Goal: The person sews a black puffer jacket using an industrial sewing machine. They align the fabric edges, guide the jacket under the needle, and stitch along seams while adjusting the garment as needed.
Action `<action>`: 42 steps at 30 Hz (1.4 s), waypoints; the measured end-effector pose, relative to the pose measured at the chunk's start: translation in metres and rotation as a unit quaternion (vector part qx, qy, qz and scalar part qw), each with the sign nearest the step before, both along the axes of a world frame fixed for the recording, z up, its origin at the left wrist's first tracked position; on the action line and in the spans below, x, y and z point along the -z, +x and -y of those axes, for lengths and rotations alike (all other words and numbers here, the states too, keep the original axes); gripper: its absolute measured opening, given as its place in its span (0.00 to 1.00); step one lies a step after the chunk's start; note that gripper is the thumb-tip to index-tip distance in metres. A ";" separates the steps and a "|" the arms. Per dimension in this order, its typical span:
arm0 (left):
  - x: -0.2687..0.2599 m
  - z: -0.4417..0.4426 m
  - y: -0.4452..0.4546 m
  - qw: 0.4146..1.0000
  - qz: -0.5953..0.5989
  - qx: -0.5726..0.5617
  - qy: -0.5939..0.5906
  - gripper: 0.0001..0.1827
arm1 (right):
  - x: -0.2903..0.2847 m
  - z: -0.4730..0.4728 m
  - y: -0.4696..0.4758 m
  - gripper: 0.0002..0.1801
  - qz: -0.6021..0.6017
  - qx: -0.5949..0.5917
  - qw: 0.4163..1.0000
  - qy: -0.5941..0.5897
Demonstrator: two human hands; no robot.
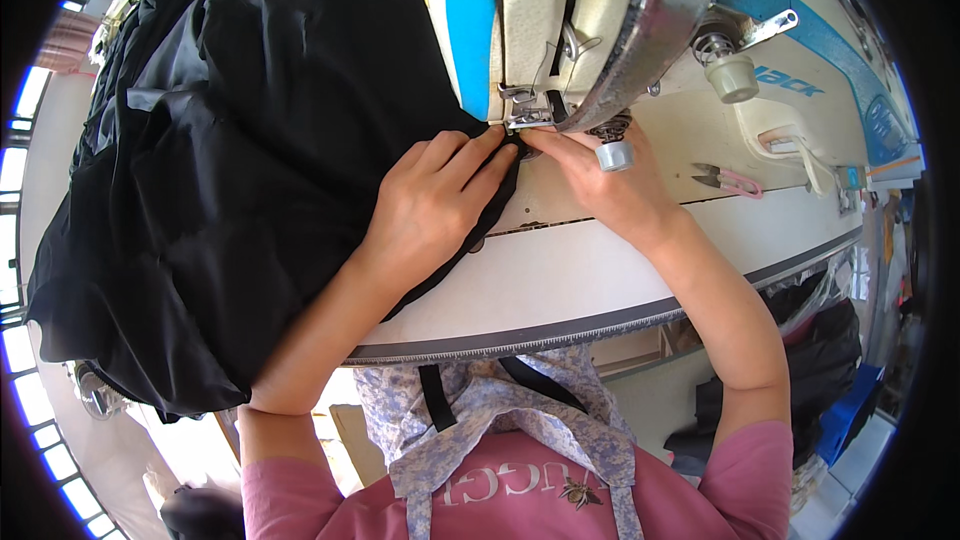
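A large piece of black fabric (247,187) lies over the left of the sewing table, its right edge running up to the presser foot (531,118) of a white and blue Jack sewing machine (517,22). My left hand (442,191) rests flat on the fabric, its fingertips just before the foot. On the other side, my right hand (600,172) has its fingertips close by the foot at the fabric's edge. The machine head and a tension knob partly hide it. Whether the right fingers pinch the cloth is hard to see.
Thread snips (727,180) with a pink handle lie on the machine bed to the right. A measuring tape (517,345) runs along the table's front edge. Dark fabric (817,360) hangs below the table at right. A knee-side apron (495,405) covers my lap.
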State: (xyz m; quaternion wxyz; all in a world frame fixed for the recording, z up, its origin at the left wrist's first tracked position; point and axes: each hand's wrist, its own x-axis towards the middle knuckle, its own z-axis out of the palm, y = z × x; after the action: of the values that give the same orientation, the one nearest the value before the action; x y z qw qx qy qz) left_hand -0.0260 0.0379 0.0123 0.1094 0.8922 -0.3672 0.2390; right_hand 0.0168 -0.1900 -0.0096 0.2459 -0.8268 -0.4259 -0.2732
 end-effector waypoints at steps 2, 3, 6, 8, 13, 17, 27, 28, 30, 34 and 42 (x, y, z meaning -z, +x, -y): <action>0.000 0.000 -0.001 1.000 0.003 -0.004 0.000 0.20 | 0.000 0.000 -0.001 0.14 -0.004 0.017 0.999 -0.032; 0.001 0.000 -0.002 1.000 -0.003 -0.007 -0.005 0.20 | 0.001 -0.001 -0.002 0.15 0.001 0.023 0.999 -0.035; 0.001 -0.002 -0.001 1.000 0.012 0.001 0.001 0.19 | 0.001 -0.001 -0.001 0.16 -0.017 0.016 1.000 -0.011; 0.001 -0.003 0.000 1.000 0.012 0.001 0.007 0.19 | 0.001 -0.002 -0.001 0.16 -0.023 0.020 0.999 -0.013; 0.001 -0.005 0.006 1.000 0.019 0.007 0.004 0.19 | -0.002 -0.002 -0.001 0.17 -0.012 0.036 0.998 -0.041; 0.004 -0.009 0.010 1.000 0.006 0.009 0.003 0.19 | 0.000 -0.003 -0.001 0.17 -0.055 0.031 0.998 -0.018; 0.007 -0.011 0.007 1.000 -0.010 0.014 -0.015 0.21 | 0.000 0.001 -0.003 0.17 -0.101 0.038 0.993 -0.042; 0.007 -0.011 0.006 1.000 -0.004 0.020 -0.021 0.20 | -0.001 0.001 -0.002 0.18 -0.100 0.031 0.993 -0.058; 0.009 -0.014 0.003 0.999 -0.010 0.013 -0.031 0.19 | -0.002 0.002 -0.003 0.20 -0.086 0.016 0.994 -0.069; 0.020 -0.016 -0.004 0.995 -0.079 0.006 -0.060 0.27 | 0.000 0.004 -0.003 0.21 -0.070 0.053 0.996 -0.028; 0.037 -0.081 -0.022 0.974 -0.144 -0.086 -0.154 0.27 | -0.002 -0.001 -0.058 0.21 -0.088 0.112 0.990 -0.016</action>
State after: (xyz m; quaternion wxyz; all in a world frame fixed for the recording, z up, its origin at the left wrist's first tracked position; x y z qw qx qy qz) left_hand -0.0483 0.1190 -0.0243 0.2762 0.9179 -0.2281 0.1704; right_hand -0.0408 -0.1893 -0.0076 0.2367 -0.8941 -0.3112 -0.2183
